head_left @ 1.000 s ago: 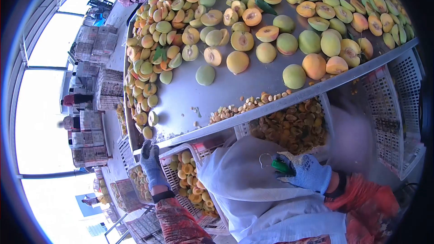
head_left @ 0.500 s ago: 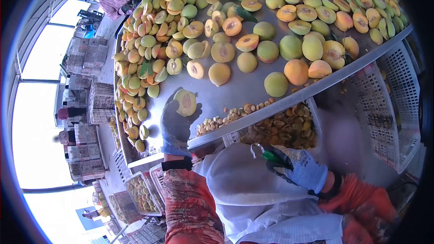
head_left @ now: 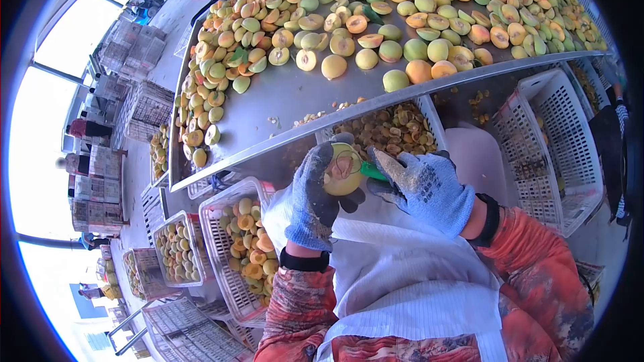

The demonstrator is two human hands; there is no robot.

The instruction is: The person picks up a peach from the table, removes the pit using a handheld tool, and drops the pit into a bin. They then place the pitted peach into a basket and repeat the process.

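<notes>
1. Cupped a fruit half (head_left: 346, 184) in the left hand (head_left: 315, 191), with fingers bent partway closed round its side and underside, and with its cut face turned up and right, probably to leave the middle open to the tool
2. Gripped a green-handled tool (head_left: 373, 171) in the right hand (head_left: 426, 184), with thumb and fingers folded close round the handle, apparently for fine control near the tip
3. Set the tip of the tool over the reddish middle of the cut face; could not tell its depth in the flesh
4. Held both hands close together in front of the white apron (head_left: 402, 241), just off the near edge of the metal table (head_left: 255, 114), likely for a steady hold
5. Wore blue and grey gloves (head_left: 439, 194) on both hands, perhaps against slipping on wet skin
6. Saw whole and cut fruit (head_left: 416, 50) spread over the far and left parts of the table, seemingly for easy reach
7. Saw small pits (head_left: 310, 118) along the near edge, above a crate of brownish scraps (head_left: 431, 124) tucked under the table, perhaps for catching droppings
8. Noticed a crate of fruit halves (head_left: 213, 245) near left, beside the left forearm, probably for a short reach, and a slotted crate (head_left: 570, 121) at right, apart from both hands
</notes>
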